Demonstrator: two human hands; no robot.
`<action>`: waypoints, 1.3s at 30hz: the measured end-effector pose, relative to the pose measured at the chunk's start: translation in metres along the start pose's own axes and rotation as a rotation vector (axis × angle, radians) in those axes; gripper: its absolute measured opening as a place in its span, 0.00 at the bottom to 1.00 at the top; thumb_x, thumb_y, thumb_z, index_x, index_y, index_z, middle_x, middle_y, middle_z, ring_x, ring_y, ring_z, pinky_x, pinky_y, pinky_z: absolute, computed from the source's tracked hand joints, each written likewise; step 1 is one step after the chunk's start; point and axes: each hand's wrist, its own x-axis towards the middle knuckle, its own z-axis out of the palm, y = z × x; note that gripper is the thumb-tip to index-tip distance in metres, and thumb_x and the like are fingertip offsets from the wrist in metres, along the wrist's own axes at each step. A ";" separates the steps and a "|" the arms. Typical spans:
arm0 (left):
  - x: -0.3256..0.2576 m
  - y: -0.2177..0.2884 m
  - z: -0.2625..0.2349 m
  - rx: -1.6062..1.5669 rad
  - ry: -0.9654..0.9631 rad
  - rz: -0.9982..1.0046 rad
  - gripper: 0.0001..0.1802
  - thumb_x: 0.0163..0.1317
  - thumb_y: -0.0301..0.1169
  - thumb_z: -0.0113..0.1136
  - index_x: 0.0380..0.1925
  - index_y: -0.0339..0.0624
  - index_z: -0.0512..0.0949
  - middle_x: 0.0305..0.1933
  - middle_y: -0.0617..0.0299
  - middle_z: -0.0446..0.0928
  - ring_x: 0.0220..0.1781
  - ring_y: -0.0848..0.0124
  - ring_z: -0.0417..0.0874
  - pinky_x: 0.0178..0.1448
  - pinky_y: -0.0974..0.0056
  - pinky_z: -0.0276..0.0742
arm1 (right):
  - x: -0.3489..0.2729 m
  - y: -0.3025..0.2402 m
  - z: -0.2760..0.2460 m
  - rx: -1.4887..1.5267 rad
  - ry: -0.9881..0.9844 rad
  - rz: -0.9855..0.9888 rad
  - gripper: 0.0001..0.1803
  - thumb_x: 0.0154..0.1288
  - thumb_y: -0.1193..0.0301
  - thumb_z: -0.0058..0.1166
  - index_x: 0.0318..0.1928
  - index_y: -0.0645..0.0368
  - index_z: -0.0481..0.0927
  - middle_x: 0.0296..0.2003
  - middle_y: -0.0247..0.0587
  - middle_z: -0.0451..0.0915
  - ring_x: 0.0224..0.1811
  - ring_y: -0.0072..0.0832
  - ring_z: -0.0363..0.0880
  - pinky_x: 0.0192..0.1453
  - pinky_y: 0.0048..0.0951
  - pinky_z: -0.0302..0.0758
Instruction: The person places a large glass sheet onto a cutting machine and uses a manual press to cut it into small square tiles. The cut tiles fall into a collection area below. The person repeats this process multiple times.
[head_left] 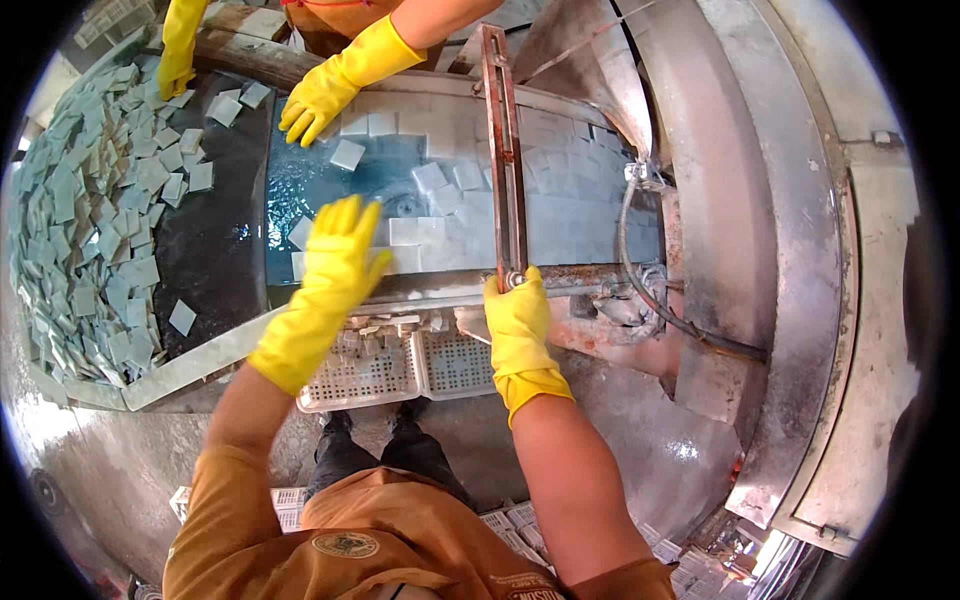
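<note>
At the belt's (296, 188) near edge, the right hand (520, 325) is clasping the bar (503, 150), seemingly for support. The left hand (340, 250), thumb apart, is hovering beside tiles (406, 232).

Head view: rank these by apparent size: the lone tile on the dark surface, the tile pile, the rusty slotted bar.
1. Tile pile, clearly largest
2. Slotted bar, long but narrow
3. Lone tile, smallest
</note>
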 end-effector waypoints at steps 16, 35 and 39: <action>0.008 -0.081 0.034 0.391 -0.097 -0.143 0.46 0.66 0.52 0.69 0.77 0.36 0.69 0.78 0.33 0.68 0.80 0.34 0.66 0.85 0.33 0.55 | -0.010 -0.009 -0.014 -0.056 0.081 -0.032 0.34 0.60 0.50 0.71 0.61 0.58 0.81 0.47 0.58 0.89 0.50 0.56 0.90 0.53 0.55 0.85; 0.044 -0.081 0.034 0.076 -0.040 0.141 0.29 0.62 0.27 0.67 0.65 0.37 0.79 0.68 0.39 0.80 0.69 0.40 0.80 0.75 0.43 0.76 | -0.010 -0.020 -0.025 0.023 -0.019 -0.024 0.31 0.62 0.53 0.70 0.59 0.59 0.81 0.45 0.57 0.90 0.47 0.56 0.91 0.51 0.54 0.86; 0.002 -0.017 0.028 0.013 -0.181 -0.029 0.41 0.65 0.36 0.72 0.77 0.40 0.70 0.76 0.30 0.70 0.77 0.29 0.69 0.83 0.38 0.64 | -0.008 -0.013 -0.020 -0.013 0.017 -0.030 0.32 0.62 0.53 0.70 0.59 0.60 0.81 0.45 0.57 0.90 0.48 0.56 0.91 0.52 0.53 0.86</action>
